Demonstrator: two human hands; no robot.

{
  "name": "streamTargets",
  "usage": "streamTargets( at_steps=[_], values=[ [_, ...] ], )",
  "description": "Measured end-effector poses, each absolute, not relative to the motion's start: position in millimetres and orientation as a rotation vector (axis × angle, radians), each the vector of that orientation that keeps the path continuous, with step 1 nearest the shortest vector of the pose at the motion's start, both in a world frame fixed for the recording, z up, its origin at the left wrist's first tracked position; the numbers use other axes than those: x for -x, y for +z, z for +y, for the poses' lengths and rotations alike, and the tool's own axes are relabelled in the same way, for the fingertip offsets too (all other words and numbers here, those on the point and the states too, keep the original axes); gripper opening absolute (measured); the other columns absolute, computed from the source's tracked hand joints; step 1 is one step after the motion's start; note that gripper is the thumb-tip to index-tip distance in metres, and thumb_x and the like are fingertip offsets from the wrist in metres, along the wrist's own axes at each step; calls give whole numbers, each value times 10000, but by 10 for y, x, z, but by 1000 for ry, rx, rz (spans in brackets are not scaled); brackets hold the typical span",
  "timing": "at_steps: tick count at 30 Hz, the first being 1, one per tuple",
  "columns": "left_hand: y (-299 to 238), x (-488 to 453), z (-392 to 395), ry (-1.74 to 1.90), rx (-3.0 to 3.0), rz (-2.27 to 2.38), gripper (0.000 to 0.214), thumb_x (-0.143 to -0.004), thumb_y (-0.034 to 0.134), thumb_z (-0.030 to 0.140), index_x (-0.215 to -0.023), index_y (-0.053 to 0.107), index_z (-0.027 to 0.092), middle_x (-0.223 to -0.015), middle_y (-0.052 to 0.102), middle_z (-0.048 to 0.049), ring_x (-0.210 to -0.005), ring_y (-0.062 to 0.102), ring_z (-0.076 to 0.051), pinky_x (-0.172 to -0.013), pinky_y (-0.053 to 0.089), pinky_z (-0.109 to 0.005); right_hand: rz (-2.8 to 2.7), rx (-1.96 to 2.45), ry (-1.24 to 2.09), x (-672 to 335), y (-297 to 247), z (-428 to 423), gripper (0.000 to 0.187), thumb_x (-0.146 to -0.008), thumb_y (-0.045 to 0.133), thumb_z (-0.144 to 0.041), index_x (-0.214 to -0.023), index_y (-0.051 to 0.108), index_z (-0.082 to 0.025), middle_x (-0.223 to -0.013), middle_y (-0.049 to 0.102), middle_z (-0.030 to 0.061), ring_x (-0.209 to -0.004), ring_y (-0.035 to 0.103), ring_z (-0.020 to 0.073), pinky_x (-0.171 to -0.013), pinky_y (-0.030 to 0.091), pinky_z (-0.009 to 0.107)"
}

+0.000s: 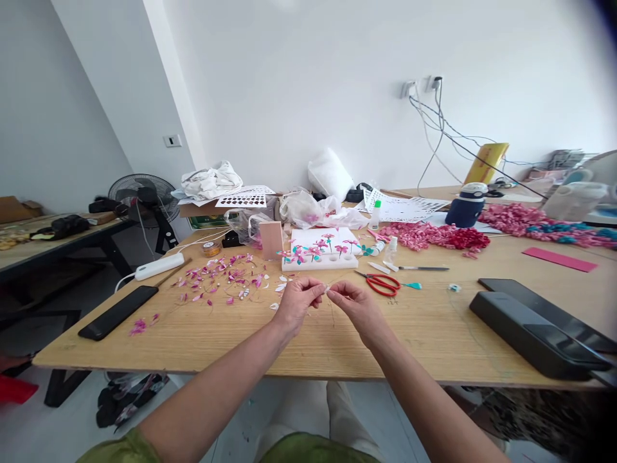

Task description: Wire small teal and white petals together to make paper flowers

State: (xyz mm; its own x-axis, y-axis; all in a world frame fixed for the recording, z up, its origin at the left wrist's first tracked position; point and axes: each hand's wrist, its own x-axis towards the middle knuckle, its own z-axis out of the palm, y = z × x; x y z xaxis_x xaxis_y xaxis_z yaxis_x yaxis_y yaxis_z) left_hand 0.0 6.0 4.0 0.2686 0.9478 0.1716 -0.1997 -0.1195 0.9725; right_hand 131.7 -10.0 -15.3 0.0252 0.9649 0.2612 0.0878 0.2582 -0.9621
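My left hand [299,303] and my right hand [355,307] meet fingertip to fingertip above the middle of the table. Both pinch a tiny white piece [326,289], mostly covered by the fingers. A thin wire [332,315] hangs below it. Just beyond the hands, a white foam stand [321,262] holds several pink and teal flowers [321,246]. Red-handled scissors [383,283] lie right of my right hand, with a teal petal piece [412,285] beside them. Loose pink petals and beads [231,276] are scattered to the left.
A black phone [118,312] and a white power strip [159,265] lie on the left. Behind the stand are a green-capped bottle [375,217] and bundled pink petals [414,235]. A dark blue jar [466,207] stands farther right. A dark grey case [530,334] occupies the right front.
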Motion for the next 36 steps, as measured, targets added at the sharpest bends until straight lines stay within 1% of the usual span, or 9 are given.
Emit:
streamTargets(
  at_steps=[4,7,14,22,27,31,33,36],
  values=[
    [41,-17,40,1151,-1306,791,181,-644,614,291,-582,575,126,-479,485,27,-465,413,-57,-463,298,-193,-1331,1078,948,-1322,-159,-126,237,-683,589,-398,-701,538,-167,-673,542,-5,-654,495,131,-601,372,245],
    [42,-16,36,1135,-1319,805,192,-630,627,309,-583,587,127,-484,495,23,-467,426,-62,-465,309,-196,-1335,1063,956,-1316,-150,-147,227,-697,573,-388,-678,526,-167,-653,528,-12,-626,479,120,-594,367,241],
    [66,-7,18,1105,-1314,872,167,-622,638,276,-568,593,125,-487,517,18,-463,441,-61,-471,329,-195,-1317,1032,912,-1290,-208,-142,203,-701,578,-352,-656,484,-177,-639,484,-31,-614,455,108,-581,361,225],
    [35,-3,17,1101,-1225,828,173,-634,636,270,-570,584,118,-495,503,22,-458,424,-50,-455,312,-182,-1299,1015,903,-1242,-273,-107,197,-714,557,-354,-672,474,-180,-652,497,-26,-634,478,115,-605,388,234],
    [5,-17,34,1133,-1226,811,180,-624,646,268,-551,577,118,-461,470,36,-443,399,-44,-443,298,-178,-1285,1050,880,-1206,-265,-101,184,-709,554,-344,-679,475,-181,-649,505,-21,-640,493,121,-611,400,241],
    [25,49,92,1197,-1249,870,158,-591,665,261,-573,591,123,-481,508,32,-449,420,-43,-453,319,-171,-1279,1122,836,-1437,-75,-445,142,-682,588,-302,-718,523,-181,-689,528,-9,-652,496,125,-616,398,246],
    [49,116,128,1221,-1243,893,156,-561,683,251,-599,607,121,-505,527,29,-459,433,-41,-457,331,-163,-1406,1201,780,-1686,24,-765,117,-712,561,-303,-722,557,-187,-682,539,-1,-662,499,132,-615,399,249],
    [80,218,163,1232,-1207,895,166,-536,697,243,-602,599,126,-500,530,36,-443,442,-34,-434,331,-151,-1454,1383,849,-2135,38,-1265,152,-708,568,-334,-702,586,-182,-658,563,18,-620,508,141,-580,404,256]
  ],
)
